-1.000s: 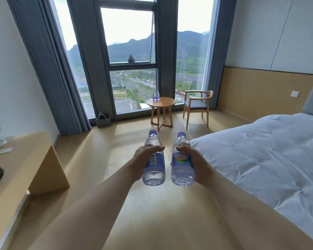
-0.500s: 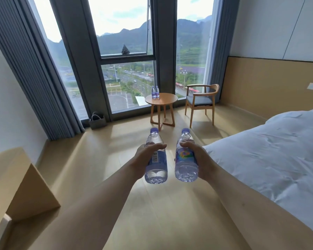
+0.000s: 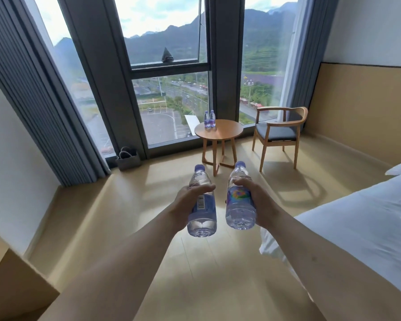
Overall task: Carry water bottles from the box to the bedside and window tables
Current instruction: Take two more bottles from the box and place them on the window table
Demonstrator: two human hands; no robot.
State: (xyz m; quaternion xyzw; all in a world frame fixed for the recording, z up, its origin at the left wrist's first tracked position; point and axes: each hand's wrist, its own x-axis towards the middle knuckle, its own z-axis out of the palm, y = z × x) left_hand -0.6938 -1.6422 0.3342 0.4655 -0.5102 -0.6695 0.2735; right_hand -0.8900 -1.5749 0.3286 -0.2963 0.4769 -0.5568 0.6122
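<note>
My left hand (image 3: 187, 200) grips a clear water bottle (image 3: 202, 212) with a blue cap and a barcode label, held upright in front of me. My right hand (image 3: 257, 200) holds a second water bottle (image 3: 239, 202) with a colourful label, close beside the first. Ahead, by the window, stands a small round wooden table (image 3: 227, 132). Two more water bottles (image 3: 209, 119) stand together on its far left edge. The box is out of sight.
A wooden armchair (image 3: 279, 133) with a grey seat stands right of the table. The white bed (image 3: 361, 223) fills the right side. A grey bag (image 3: 127, 159) sits on the floor by the curtain (image 3: 33, 100). A wooden desk corner (image 3: 14, 288) juts in at lower left.
I have walked closer to the window table, which now looks larger. The desk on the left has slid mostly out of view. Both hands still hold their bottles the same way.
</note>
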